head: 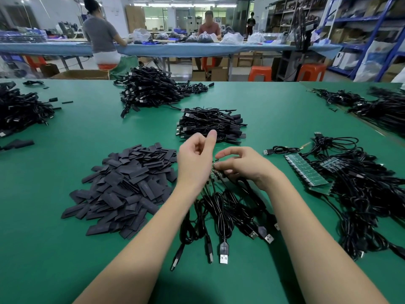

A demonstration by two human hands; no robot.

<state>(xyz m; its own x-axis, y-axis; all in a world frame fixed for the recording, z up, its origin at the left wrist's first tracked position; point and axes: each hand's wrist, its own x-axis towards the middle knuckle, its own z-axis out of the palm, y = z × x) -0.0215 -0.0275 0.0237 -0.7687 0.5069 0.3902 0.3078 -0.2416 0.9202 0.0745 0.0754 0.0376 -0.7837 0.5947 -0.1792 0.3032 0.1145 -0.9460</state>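
While right fingers (226,166) pinch the green board (213,172) trailing black cables (219,205), left fingers (195,148) curl empty.

**Matt green, glossy black on the workbench**

A smooth, matt green mat (65,249) covers the table. At left, flat sleeves (122,187) look like dull charcoal plastic. The near cables (219,207) wear glossy black plastic jackets and end in bright metal plugs (223,259). The small circuit board (215,172) and the right-hand board strips (306,172) show shiny green laminate. Far off stand glossy orange plastic stools (259,73).

Black sleeves (125,183) heaped beside a cable pile (210,125) on the green table (87,128)
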